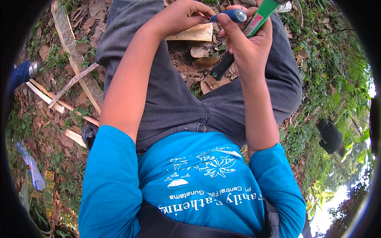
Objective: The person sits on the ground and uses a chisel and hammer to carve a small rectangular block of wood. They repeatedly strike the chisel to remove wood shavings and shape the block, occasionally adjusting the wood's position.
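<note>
My right hand (252, 45) is closed around a hammer (260, 18) with a green shaft and a black grip; its metal head is mostly cut off at the top edge. A blue handle with a round metal end cap (228, 16), which looks like a chisel's, lies between my right thumb and fingers. The fingertips of my left hand (184, 16) are pinched at the far end of that handle, and any blade is hidden. Just below my left hand, a pale split piece of wood (194, 33) lies between my legs.
Dry leaves and green plants cover the ground. At the left lie a long plank (69, 43), a thin stick (73, 84), several pale wood strips (45, 96) and a plastic wrapper (31, 166). Another person's blue-clad limb (19, 75) shows at the far left. A black object (330, 136) is at the right.
</note>
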A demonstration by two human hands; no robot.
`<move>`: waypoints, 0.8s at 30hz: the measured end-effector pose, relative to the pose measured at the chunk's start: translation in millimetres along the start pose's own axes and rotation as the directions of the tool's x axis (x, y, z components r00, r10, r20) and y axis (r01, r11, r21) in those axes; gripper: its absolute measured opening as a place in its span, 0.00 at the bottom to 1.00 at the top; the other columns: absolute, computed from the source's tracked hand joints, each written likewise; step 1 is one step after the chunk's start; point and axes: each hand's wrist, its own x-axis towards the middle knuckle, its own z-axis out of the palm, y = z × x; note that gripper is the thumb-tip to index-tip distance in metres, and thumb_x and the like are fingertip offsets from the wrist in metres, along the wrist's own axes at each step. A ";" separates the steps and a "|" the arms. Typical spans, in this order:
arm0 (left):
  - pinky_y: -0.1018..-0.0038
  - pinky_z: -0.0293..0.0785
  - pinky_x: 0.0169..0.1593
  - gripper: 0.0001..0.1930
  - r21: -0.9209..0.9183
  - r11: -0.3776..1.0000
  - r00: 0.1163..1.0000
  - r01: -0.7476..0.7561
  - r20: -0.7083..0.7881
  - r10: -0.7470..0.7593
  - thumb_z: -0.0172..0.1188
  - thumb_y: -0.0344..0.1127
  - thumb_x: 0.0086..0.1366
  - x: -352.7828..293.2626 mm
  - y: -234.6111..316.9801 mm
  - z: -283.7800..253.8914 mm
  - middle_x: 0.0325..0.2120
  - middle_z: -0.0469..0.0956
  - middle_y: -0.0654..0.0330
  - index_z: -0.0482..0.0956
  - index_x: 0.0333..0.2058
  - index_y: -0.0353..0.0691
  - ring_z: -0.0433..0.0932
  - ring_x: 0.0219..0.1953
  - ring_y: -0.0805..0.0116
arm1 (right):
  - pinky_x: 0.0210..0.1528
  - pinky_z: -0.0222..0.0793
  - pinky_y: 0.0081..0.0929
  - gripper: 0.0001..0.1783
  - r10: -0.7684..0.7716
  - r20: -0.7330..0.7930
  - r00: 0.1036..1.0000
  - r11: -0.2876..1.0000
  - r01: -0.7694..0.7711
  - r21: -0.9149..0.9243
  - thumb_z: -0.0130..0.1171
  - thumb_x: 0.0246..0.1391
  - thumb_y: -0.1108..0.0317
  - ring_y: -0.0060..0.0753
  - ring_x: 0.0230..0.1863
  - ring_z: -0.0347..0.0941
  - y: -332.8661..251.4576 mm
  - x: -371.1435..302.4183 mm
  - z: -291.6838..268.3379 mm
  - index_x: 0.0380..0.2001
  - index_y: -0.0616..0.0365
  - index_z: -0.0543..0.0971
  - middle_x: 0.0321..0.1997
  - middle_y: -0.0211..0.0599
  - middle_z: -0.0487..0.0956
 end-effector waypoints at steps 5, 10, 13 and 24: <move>0.71 0.78 0.47 0.12 0.019 1.000 1.000 0.013 0.018 -0.013 0.60 0.24 0.65 -1.7 -0.9 -0.7 0.38 0.86 0.54 0.84 0.46 0.36 0.84 0.40 0.65 | 0.32 0.74 0.15 0.19 0.033 -0.001 0.999 0.999 -0.033 -0.005 0.68 0.57 0.82 0.17 0.34 0.76 -5.8 -2.3 2.5 0.44 0.55 0.69 0.45 0.34 0.78; 0.66 0.80 0.48 0.20 0.003 1.000 0.995 -0.015 -0.101 0.015 0.63 0.25 0.64 -11.3 44.5 5.2 0.42 0.86 0.51 0.80 0.56 0.38 0.85 0.45 0.63 | 0.35 0.75 0.17 0.19 -0.004 0.041 0.999 0.998 0.006 -0.055 0.68 0.57 0.80 0.18 0.38 0.76 7.1 -1.8 -3.8 0.44 0.56 0.69 0.45 0.33 0.77; 0.64 0.81 0.50 0.24 0.090 0.988 0.977 -0.122 -0.165 0.136 0.66 0.26 0.62 -15.7 47.1 9.9 0.46 0.85 0.50 0.78 0.59 0.39 0.86 0.47 0.59 | 0.39 0.75 0.19 0.19 0.006 0.066 0.998 0.997 -0.001 -0.075 0.70 0.57 0.79 0.18 0.38 0.76 8.2 -4.6 -3.0 0.44 0.56 0.70 0.41 0.29 0.77; 0.68 0.80 0.37 0.14 0.262 0.953 0.945 -0.155 -0.242 0.220 0.71 0.37 0.64 -10.7 -7.2 23.5 0.31 0.86 0.54 0.84 0.47 0.44 0.85 0.31 0.61 | 0.21 0.66 0.11 0.25 0.096 0.195 0.976 0.894 0.002 -0.449 0.58 0.70 0.59 0.11 0.28 0.76 -27.7 -13.3 -33.8 0.64 0.59 0.72 0.40 0.29 0.81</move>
